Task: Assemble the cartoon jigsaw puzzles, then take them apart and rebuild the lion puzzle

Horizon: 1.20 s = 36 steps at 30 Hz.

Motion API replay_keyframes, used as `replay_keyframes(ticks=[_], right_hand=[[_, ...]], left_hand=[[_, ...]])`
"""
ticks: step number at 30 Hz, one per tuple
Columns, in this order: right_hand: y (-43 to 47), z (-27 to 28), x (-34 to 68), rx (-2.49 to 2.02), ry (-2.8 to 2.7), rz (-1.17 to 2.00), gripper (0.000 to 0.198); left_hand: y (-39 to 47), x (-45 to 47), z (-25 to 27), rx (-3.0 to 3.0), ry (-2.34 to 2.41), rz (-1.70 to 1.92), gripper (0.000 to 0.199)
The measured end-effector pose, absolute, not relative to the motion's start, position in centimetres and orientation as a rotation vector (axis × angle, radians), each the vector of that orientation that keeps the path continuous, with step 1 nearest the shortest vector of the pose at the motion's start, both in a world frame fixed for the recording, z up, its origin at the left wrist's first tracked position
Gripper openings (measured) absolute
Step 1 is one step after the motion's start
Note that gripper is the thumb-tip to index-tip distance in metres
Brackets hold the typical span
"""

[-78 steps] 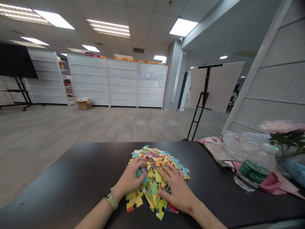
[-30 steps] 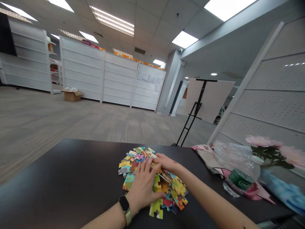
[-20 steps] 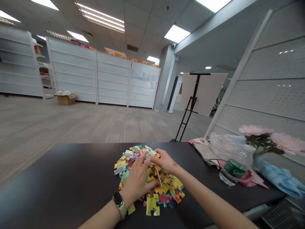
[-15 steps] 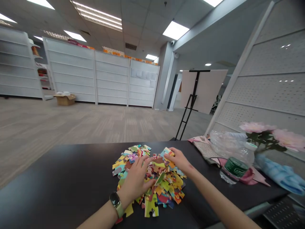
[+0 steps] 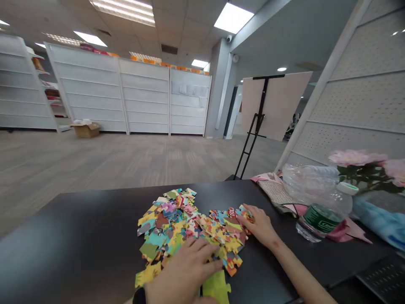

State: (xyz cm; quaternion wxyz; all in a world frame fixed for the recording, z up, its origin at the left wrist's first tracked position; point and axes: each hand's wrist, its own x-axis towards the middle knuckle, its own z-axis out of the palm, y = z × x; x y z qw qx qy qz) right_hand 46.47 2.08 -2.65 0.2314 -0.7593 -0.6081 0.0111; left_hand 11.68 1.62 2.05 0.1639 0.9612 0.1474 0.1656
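Observation:
A heap of colourful jigsaw puzzle pieces [image 5: 161,223] lies loosely overlapped on the black table [image 5: 91,236]. My left hand [image 5: 190,266] is over the near side of the heap, palm down, with its fingers stretched across the pieces. Beneath and beside it, a yellow-green puzzle piece [image 5: 218,287] shows at the near edge. At the heap's right side, my right hand [image 5: 261,226] touches several pieces with its extended fingertips. A dark watch [image 5: 139,295] is on my left wrist.
On the table's right stand a plastic bottle [image 5: 325,215] with a green label, crumpled clear plastic [image 5: 306,181] and folded cloth [image 5: 275,190]. Pink flowers [image 5: 357,158] are behind them. Beyond the table are a black easel [image 5: 259,114] and white shelving panels [image 5: 142,93].
My left hand has moved nearer to me, and my right hand has shifted right and slightly down. The pieces are spread wider, with a gap at the far middle. The view has shifted slightly.

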Motion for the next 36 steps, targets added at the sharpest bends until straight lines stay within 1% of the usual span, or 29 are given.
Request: replay_keyframes(ticks=[3,7,9,11,13,14,16,19,22,27,29,31,34,36], right_hand=[[1.5,-2.0,44.5,-2.035,-1.891,0.077,0.062],[0.5,-0.8,42.7,-1.847,-2.111,0.166,0.062],[0.1,-0.3,42.1,-1.735,-2.194,0.199,0.065],[-0.1,-0.1,41.6,-1.631,-2.255,0.231,0.068],[-0.2,0.0,41.3,-1.533,-2.295,0.254,0.068],[-0.2,0.0,41.2,-1.488,-2.305,0.26,0.069],[-0.3,-0.1,41.2,-1.419,-2.309,0.258,0.07],[-0.4,-0.2,41.0,-1.366,-2.303,0.234,0.071],[-0.6,-0.3,40.7,-1.38,-2.295,0.207,0.068],[-0.7,-0.1,39.8,-1.452,-2.268,0.156,0.062],[-0.7,-0.1,39.6,-1.454,-2.257,0.133,0.058],[-0.8,-0.3,39.4,-1.443,-2.256,0.121,0.055],[-1.1,-0.5,39.0,-1.461,-2.219,0.102,0.058],[-1.4,-0.6,38.6,-1.475,-2.216,0.1,0.059]], left_hand=[[0.9,12.8,1.2,2.817,0.404,0.386,0.052],[1.1,13.2,0.0,2.952,0.27,0.419,0.037],[1.1,13.2,-0.1,2.994,0.187,0.431,0.037],[0.8,13.2,0.2,2.995,0.188,0.407,0.048],[0.3,13.2,0.7,2.974,0.254,0.378,0.052],[0.1,13.2,0.8,2.972,0.275,0.374,0.05],[-0.3,13.3,1.0,3.006,0.253,0.392,0.038],[-0.3,13.3,1.0,3.103,0.11,0.466,0.024],[0.1,13.1,1.2,3.141,0.093,0.576,0.024],[1.7,12.7,1.6,3.154,0.352,0.698,0.033],[2.7,12.9,1.6,3.081,0.543,0.755,0.036],[4.0,13.0,1.6,2.94,0.785,0.79,0.034],[6.4,12.7,2.1,2.755,1.078,0.806,0.031],[7.7,11.6,2.5,2.68,1.197,0.825,0.036]])
